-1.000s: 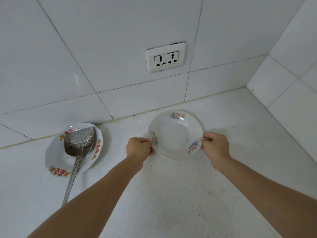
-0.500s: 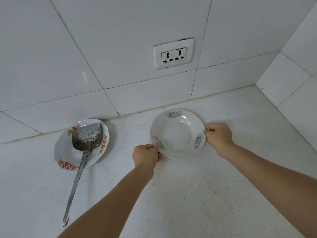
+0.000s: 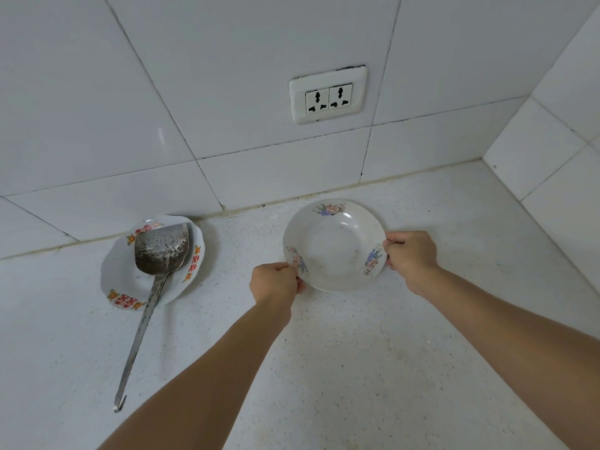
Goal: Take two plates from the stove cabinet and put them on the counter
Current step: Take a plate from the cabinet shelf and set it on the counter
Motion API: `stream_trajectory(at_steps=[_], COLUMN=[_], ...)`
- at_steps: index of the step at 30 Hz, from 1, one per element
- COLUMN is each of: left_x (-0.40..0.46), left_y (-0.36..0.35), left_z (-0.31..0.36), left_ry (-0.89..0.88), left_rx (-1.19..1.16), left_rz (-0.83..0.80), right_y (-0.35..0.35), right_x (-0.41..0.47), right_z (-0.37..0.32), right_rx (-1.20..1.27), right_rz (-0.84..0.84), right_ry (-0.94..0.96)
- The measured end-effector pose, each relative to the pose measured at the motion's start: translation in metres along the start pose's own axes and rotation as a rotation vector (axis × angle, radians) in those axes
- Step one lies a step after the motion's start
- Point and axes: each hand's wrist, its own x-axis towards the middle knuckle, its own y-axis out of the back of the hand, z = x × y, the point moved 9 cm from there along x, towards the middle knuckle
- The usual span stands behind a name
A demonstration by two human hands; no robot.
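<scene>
A white plate (image 3: 334, 245) with flower prints sits near the back edge of the speckled counter (image 3: 373, 368), toward its right rear corner. Left hand (image 3: 276, 284) is pinched on the plate's near-left rim; right hand (image 3: 410, 256) is pinched on its right rim. Whether the plate rests fully on the counter cannot be told. A second plate (image 3: 120, 280), red and orange trim, lies at the back edge to the left, well apart, with a metal spatula (image 3: 161, 251) resting in it, its handle reaching toward the front edge.
</scene>
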Motion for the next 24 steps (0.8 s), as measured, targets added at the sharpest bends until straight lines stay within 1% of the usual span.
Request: stream_trajectory(at_steps=[7, 13, 16, 19, 24], left_x=[0.000, -0.002, -0.005, -0.010, -0.031], left_y=[-0.001, 0.002, 0.005, 0.012, 0.017], left_z=[0.000, 0.006, 0.016, 0.035, 0.073], left_ry=[-0.003, -0.044, -0.115, -0.230, -0.433], left_rx=[0.009, 0.068, 0.172, 0.336, 0.611], left_rz=[-0.016, -0.039, -0.062, -0.047, -0.064], right_y=[0.002, 0.004, 0.007, 0.014, 0.017], right_x=[0.000, -0.002, -0.004, -0.013, -0.033], right_z=[0.000, -0.002, -0.006, -0.019, -0.052], right_rx=[0.010, -0.003, -0.060, -0.200, -0.407], right_rz=[0.008, 0.002, -0.005, -0.016, -0.110], right_ry=[0.009, 0.022, 0.064, 0.131, 0.299])
